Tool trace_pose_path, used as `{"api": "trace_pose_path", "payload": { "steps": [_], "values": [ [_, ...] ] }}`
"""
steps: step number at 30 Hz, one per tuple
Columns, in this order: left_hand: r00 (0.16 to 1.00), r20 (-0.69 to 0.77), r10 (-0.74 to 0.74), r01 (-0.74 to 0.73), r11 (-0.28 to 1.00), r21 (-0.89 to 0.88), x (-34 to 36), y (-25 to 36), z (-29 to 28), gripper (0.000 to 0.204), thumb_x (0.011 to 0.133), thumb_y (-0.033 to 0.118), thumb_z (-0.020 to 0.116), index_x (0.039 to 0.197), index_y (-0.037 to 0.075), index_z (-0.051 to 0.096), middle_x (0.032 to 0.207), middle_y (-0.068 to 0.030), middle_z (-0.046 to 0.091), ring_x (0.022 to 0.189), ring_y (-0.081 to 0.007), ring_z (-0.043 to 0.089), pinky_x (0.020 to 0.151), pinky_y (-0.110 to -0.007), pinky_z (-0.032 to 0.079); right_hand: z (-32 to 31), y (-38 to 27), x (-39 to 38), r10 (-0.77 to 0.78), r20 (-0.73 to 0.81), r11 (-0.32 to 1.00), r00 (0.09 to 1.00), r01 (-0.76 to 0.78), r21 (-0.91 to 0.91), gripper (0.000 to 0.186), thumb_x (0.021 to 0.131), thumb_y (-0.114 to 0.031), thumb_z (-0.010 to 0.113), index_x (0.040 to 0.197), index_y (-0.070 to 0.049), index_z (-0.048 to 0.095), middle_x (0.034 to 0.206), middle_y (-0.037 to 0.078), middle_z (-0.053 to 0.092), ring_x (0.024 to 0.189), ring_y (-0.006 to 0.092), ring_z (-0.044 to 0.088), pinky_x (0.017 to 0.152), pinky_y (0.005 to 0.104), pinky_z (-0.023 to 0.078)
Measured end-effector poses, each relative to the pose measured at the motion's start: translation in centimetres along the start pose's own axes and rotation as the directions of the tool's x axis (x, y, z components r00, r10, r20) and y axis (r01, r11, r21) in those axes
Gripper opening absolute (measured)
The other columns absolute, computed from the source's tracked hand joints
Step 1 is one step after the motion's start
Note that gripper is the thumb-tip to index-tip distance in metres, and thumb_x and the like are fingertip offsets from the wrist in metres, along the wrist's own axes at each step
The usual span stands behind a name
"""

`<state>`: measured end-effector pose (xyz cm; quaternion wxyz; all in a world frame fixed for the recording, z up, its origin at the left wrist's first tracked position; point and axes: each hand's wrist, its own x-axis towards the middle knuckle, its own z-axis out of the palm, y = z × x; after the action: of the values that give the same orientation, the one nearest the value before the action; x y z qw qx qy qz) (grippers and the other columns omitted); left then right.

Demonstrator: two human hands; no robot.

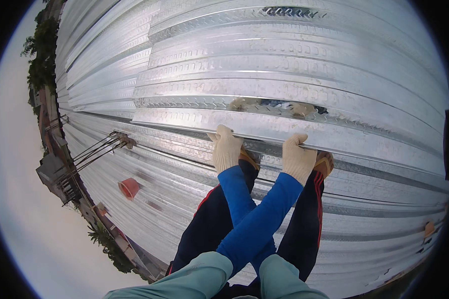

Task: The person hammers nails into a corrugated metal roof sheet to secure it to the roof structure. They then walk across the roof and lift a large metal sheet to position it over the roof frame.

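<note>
The ribbed metal sheet [264,125] lies just ahead of the shoes [325,164]. The gloved fingers of the left hand [300,157] and right hand [226,149], forearms crossed, grip its near edge. A red bucket [129,189] sits leftward.

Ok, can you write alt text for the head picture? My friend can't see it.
With arms crossed, a person in cream gloves has a left grip and right grip on the edge of a long metal sheet. More silvery sheets surround them, with a red bucket toward the picture's left.
</note>
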<state>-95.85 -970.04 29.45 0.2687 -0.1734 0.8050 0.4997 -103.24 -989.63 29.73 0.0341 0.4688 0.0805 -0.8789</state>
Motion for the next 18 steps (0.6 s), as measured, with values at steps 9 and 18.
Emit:
{"api": "trace_pose_path", "payload": {
  "steps": [9,18],
  "values": [
    [0.763,0.641,-0.084,0.614,0.404,-0.678,-6.8,8.2,-13.4,0.051,0.105,0.026,0.057,0.141,-0.009,0.048,0.123,-0.0215,0.067,0.105,-0.0314,0.071,0.095,-0.039,0.057,-5.3,-9.3,-1.8,-0.067,-0.192,0.996,0.979,0.077,0.045,0.026,0.093,-0.003,0.064,0.117,0.002,0.054,0.120,0.017,0.060,0.118,0.0322,0.060,0.108,0.0543,0.048],
    [0.840,-0.517,0.162,0.156,0.841,0.518,14.9,1.0,-44.0,0.086,0.085,0.065,0.068,0.123,-0.012,0.063,0.113,-0.0267,0.069,0.109,-0.0337,0.067,0.098,-0.043,0.050,-9.0,-16.9,-6.2,-0.109,-0.216,0.994,0.970,0.104,-0.035,0.028,0.088,-0.002,0.062,0.115,0.005,0.057,0.121,0.022,0.060,0.118,0.0406,0.060,0.106,0.0612,0.048]
  ]
}}
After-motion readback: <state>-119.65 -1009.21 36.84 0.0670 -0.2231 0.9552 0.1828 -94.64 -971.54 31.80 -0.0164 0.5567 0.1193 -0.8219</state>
